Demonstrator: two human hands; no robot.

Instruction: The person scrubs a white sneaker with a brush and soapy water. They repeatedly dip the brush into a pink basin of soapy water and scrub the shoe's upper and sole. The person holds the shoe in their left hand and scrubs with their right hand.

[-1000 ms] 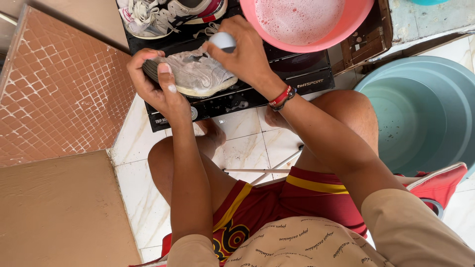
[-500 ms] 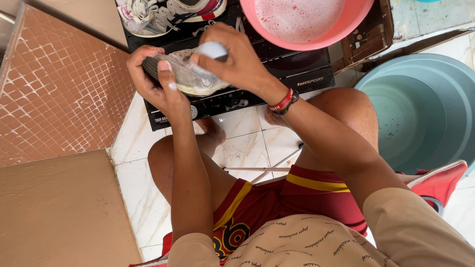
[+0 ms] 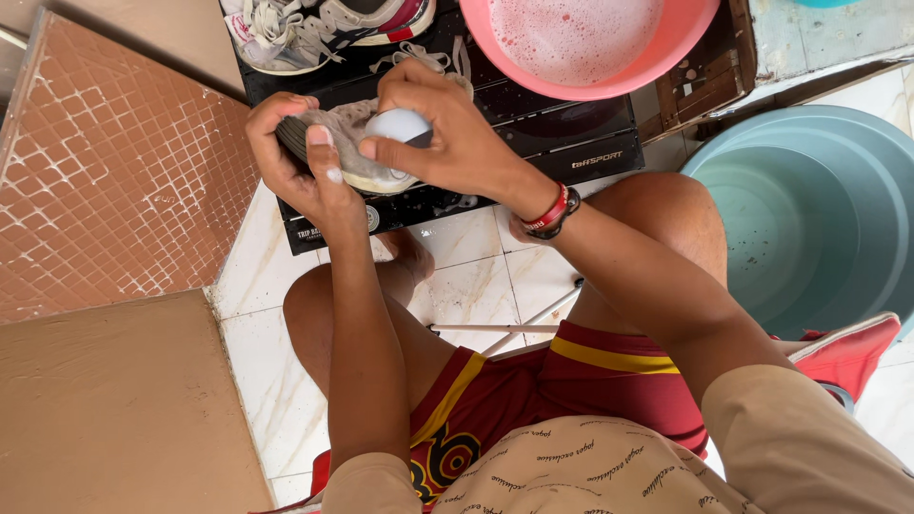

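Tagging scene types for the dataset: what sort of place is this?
Likely a home wash area or yard floor: white floor tiles, a pink basin of soapy water, an empty teal tub, and a sneaker being scrubbed by hand.

Shoe (image 3: 357, 152): grey mesh cloth, wet, pale rubber sole. Brush (image 3: 400, 126): smooth white plastic, glossy. Pink basin (image 3: 583, 43): shiny plastic, foamy water inside. Teal tub (image 3: 809, 214): matt plastic. Floor (image 3: 466, 276): glossy marbled tile.
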